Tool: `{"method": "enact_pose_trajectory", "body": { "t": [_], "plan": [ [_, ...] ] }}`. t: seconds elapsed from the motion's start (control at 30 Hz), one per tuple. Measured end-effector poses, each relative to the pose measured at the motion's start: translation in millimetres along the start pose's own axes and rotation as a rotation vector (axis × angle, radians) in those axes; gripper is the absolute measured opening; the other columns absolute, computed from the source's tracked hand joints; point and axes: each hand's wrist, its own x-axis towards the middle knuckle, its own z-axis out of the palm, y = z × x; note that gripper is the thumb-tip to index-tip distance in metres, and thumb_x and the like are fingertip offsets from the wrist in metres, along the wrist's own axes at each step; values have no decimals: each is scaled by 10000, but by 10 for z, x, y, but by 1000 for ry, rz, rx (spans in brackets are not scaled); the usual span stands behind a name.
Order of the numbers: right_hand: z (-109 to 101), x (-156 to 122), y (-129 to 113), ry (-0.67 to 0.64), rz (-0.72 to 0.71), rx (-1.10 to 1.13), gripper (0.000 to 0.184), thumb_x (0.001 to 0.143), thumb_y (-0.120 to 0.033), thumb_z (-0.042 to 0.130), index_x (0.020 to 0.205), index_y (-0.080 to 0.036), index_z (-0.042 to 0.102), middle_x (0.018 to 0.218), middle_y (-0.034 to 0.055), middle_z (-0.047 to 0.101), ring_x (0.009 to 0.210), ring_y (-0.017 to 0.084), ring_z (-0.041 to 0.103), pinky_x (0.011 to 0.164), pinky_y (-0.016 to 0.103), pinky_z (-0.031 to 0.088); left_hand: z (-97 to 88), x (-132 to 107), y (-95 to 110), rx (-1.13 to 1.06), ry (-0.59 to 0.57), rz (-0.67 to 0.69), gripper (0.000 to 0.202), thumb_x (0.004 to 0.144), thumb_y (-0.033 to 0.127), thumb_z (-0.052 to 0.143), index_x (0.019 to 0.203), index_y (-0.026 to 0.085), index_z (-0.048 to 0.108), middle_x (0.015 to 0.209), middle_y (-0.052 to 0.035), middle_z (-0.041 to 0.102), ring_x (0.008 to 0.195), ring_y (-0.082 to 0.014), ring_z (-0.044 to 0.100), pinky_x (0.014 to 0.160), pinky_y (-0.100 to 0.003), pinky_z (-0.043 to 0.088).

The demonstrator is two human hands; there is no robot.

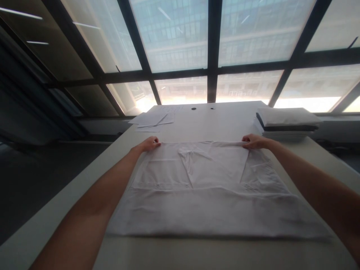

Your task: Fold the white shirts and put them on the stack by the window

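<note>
A white shirt (pixel 213 210) lies spread on the white table, partly folded, with creased layers that look like sleeves turned inward over its middle. My left hand (pixel 151 143) pinches the far left corner of the cloth, fingers closed on the edge. At the far right corner, my right hand (pixel 253 141) grips the same edge between thumb and fingers. The far edge runs nearly straight between both hands. Small button-like dots show on the folded layers. The shirt's collar cannot be made out.
Loose paper sheets (pixel 153 119) lie at the table's far left. A stack of folded cloth (pixel 288 118), white with a dark layer, sits at the far right. Two dark round holes are in the far part of the table (pixel 225 120). Large framed windows (pixel 174 37) rise behind it.
</note>
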Motion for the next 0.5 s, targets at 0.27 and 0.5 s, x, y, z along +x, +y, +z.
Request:
{"method": "enact_pose_trajectory", "body": {
  "t": [0.27,0.5],
  "plan": [
    [-86,-53,-48,62,-12,-17,299,692,-238,724,968,-128,760,898,89,750,801,220,668,694,263,511,-240,-97,106,-46,12,85,431,673,491,724,983,195,762,954,-71,765,917,-258,685,817,-308,500],
    [-174,-346,-202,191,33,-132,204,751,-283,676,888,-168,774,768,46,731,776,225,664,680,269,480,-513,-488,299,-113,281,218,381,768,546,647,829,187,760,879,-77,750,834,-238,669,828,-342,497]
  ]
}}
